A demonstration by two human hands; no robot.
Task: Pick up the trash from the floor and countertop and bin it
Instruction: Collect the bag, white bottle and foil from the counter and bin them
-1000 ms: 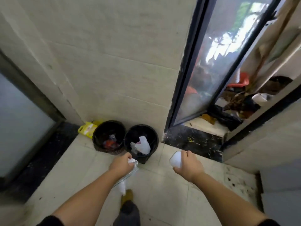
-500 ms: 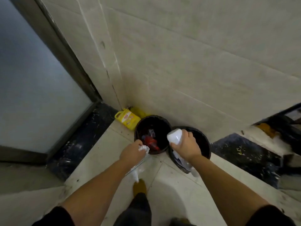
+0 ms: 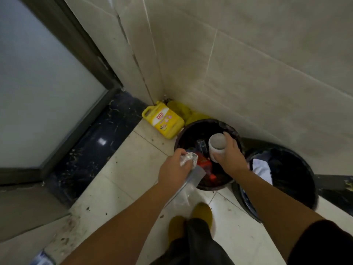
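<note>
Two black round bins stand against the tiled wall. The left bin (image 3: 193, 125) holds red and dark trash. The right bin (image 3: 298, 169) has white paper inside. My right hand (image 3: 230, 156) grips a white plastic cup (image 3: 216, 145) above the left bin's opening. My left hand (image 3: 172, 172) is closed on a crumpled clear plastic bag (image 3: 191, 169) at the left bin's near rim, and the bag hangs down over the floor.
A yellow jug (image 3: 165, 121) lies in the corner beside the left bin. A frosted glass door (image 3: 38, 88) with a dark sill is to the left. My feet in yellow shoes (image 3: 201, 212) stand on the pale floor tiles just before the bins.
My right hand has carried the cup from above the right bin to above the left bin. My left hand moved closer to the left bin's rim. The view came nearer.
</note>
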